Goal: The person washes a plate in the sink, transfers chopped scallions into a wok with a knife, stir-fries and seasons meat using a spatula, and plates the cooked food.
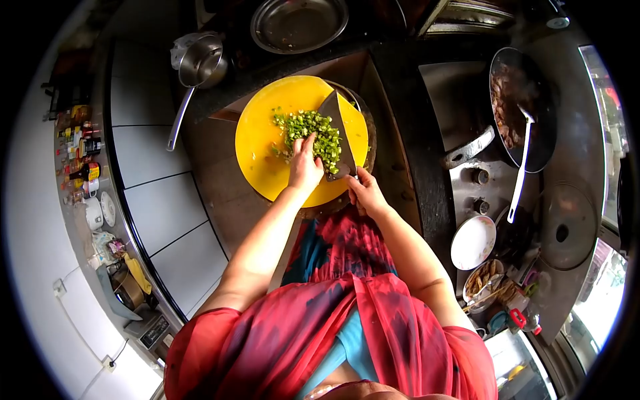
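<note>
A round yellow cutting board lies in front of me with a heap of chopped green vegetable on it. My left hand rests against the near left side of the heap, fingers stretched out and thumb apart. On the heap's right side, the dark blade of a cleaver lies low along the board. My right hand is closed around its handle at the board's near right edge. A few green bits are scattered left of the heap.
To the right, a wok holds browned pieces, with a white-handled spatula in it. A white plate and glass lid stand nearby. A saucepan and metal basin are at the back. Bottles line the left counter.
</note>
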The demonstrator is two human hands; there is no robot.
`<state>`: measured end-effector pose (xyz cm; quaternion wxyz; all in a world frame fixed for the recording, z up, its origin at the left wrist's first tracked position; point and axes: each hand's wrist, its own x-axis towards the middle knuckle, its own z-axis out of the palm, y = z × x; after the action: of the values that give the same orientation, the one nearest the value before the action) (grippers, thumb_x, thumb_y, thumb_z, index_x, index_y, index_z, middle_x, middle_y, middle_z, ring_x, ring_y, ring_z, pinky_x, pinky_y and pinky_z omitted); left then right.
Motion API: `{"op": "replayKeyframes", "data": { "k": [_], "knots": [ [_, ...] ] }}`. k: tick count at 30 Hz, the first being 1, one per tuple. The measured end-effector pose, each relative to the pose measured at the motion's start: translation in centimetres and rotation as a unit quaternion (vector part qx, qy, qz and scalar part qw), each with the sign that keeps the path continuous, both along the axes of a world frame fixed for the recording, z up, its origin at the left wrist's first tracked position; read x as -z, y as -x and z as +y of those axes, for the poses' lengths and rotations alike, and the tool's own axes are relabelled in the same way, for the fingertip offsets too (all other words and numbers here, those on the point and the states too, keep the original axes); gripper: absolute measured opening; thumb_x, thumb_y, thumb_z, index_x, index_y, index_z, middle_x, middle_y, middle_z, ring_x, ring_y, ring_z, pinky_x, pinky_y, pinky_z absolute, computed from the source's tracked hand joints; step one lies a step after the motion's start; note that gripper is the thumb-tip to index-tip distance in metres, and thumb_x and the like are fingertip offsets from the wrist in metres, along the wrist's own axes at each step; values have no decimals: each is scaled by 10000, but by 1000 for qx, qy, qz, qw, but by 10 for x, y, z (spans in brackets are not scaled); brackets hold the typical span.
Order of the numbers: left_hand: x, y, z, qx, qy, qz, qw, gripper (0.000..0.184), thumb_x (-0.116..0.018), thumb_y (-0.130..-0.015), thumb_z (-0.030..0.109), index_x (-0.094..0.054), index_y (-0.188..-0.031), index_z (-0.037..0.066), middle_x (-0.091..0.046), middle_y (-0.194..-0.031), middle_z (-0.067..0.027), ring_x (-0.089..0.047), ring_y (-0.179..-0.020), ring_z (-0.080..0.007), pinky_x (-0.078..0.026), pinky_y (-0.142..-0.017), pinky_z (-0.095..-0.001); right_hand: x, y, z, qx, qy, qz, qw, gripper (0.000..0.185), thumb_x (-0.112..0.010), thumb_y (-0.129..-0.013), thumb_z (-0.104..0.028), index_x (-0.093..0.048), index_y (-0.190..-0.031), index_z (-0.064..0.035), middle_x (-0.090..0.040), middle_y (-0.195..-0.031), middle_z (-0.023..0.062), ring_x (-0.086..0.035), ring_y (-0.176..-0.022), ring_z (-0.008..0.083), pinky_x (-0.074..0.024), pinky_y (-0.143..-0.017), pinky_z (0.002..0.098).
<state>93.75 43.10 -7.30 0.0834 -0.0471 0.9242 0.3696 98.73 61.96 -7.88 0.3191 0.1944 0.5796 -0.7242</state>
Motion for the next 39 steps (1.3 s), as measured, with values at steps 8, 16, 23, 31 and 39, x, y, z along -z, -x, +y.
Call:
{"op": "replayKeyframes", "data": {
  "k": [8,16,23,31,39],
  "knots": [
    [-10,5,-18,-58,-130,76,987,398,-616,-808,-37,-604,-1199,30,-544,-1079,-134,-618,-712,-203,-543,-653,-309,-25,5,-9,17,116,-55,992,84,-610,-946,-173,-550,-922,-120,-500,-670,-33,-450,-486,71,-380,-442,224],
    [-140,36,3,37,-66,140,987,348,-636,-810,-10,-633,-1158,2,-582,-1031,-153,-632,-802,-279,-533,-729,-348,-117,18,-2,67,206,-40,975,92,-612,-946,-189,-536,-948,-136,-484,-673,-30,-451,-477,70,-364,-401,209],
    [-247,105,145,237,-154,336,899,330,-639,-785,-32,-656,-1113,5,-592,-918,-116,-597,-662,-216,-507,-646,-324,-233,25,108,207,122,61,969,156,-594,-953,-221,-482,-905,-124,-453,-649,-12,-421,-465,82,-320,-388,223],
    [-183,167,357,237,-186,312,901,295,-714,-740,114,-692,-1029,55,-627,-1017,-163,-668,-829,-300,-542,-795,-382,-210,64,277,77,-716,266,640,131,-524,-930,-160,-489,-1004,-58,-665,-810,180,-652,-699,377,-513,-600,468],
    [-242,146,375,148,-387,399,818,30,-681,-831,36,-683,-860,42,-626,-794,-101,-631,-647,-229,-511,-613,-312,-223,66,301,141,-740,252,608,180,-497,-951,-221,-503,-1081,-96,-675,-880,191,-652,-791,426,-526,-682,518]
  ]
}}
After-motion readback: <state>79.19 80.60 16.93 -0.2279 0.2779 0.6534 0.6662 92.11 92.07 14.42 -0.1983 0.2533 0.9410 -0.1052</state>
